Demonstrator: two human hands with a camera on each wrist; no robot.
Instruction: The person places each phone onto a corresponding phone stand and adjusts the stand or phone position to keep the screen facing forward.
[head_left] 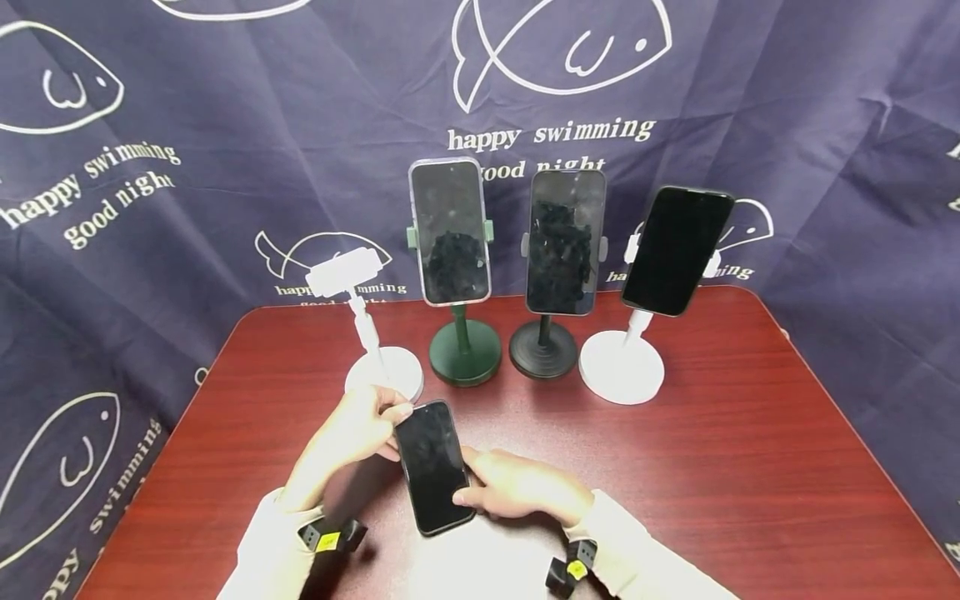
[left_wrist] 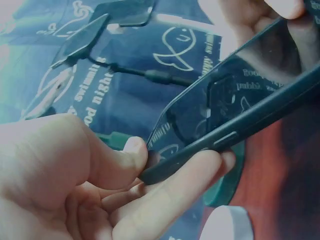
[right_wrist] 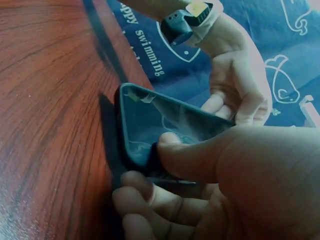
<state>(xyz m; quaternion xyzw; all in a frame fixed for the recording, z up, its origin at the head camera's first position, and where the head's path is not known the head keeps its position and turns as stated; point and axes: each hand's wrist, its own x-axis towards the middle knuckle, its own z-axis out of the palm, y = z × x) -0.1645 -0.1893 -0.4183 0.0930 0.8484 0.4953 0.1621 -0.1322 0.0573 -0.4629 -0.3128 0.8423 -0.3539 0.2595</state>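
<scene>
A dark smartphone is held between both hands above the front middle of the table, its screen facing up. My left hand pinches its far left corner, thumb on the screen side and fingers beneath, as the left wrist view shows. With the thumb over the screen and fingers under the edge, my right hand grips the near right end of the phone. Just beyond the left hand stands a white phone stand whose clamp carries no phone.
Three more stands hold phones in a row: a green stand, a black stand and a white stand at the right. They stand on a reddish wooden table. Behind hangs a dark blue fish-print cloth.
</scene>
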